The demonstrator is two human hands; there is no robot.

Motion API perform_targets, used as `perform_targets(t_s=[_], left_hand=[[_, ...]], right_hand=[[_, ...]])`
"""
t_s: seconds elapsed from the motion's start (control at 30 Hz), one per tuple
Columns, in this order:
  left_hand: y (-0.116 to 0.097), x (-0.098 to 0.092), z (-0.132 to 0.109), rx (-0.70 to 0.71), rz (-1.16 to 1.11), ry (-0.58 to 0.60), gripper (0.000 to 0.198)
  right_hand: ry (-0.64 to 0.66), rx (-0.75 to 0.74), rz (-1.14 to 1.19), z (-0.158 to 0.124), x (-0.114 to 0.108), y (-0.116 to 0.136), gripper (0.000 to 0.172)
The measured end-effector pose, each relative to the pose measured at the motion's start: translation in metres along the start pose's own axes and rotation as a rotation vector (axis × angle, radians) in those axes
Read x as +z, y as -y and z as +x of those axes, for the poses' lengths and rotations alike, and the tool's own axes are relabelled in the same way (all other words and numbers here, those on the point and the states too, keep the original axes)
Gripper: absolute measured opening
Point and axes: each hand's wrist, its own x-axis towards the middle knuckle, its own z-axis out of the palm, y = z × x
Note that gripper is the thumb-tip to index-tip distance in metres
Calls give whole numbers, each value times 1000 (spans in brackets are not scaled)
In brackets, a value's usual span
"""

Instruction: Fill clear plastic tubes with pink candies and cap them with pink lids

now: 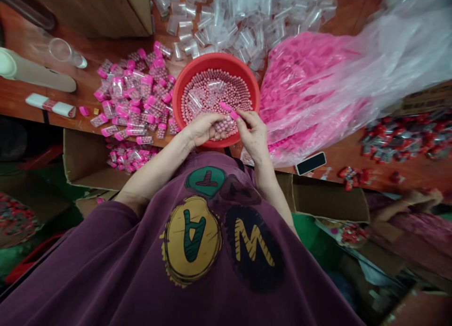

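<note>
The left hand (204, 128) curls round a small clear tube (222, 125) of pink beads, held over the near rim of the red bowl (216, 57). The right hand (253, 133) pinches a pink cap (234, 115) at the tube's top

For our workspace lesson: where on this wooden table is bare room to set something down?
Bare wood lies between the clear plastic cup and the pile of pink-capped vials, and beside the black phone. Around the red plastic bowl it is crowded.

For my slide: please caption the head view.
Left hand holds a bead-filled vial, right hand a pink cap, above the red basin.
</note>
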Motion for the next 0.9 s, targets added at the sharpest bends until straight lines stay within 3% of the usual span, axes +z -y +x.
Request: perform_targets(t_s=[0.33, 0.57, 0.7, 0.9], left_hand=[[-3, 0, -2, -2, 14, -31, 19], [-1, -2, 3, 22, -61, 84, 23], [-1, -1, -3, 46, -23, 116, 42], [3, -2, -5, 52, 4, 150, 41]], right_hand=[[-6, 65, 108, -4, 15, -9, 52], [-63, 122, 151, -4, 8, -3, 55], [-90, 179, 181, -5, 5, -4, 51], [-101, 196, 158, -6, 2, -8, 49]])
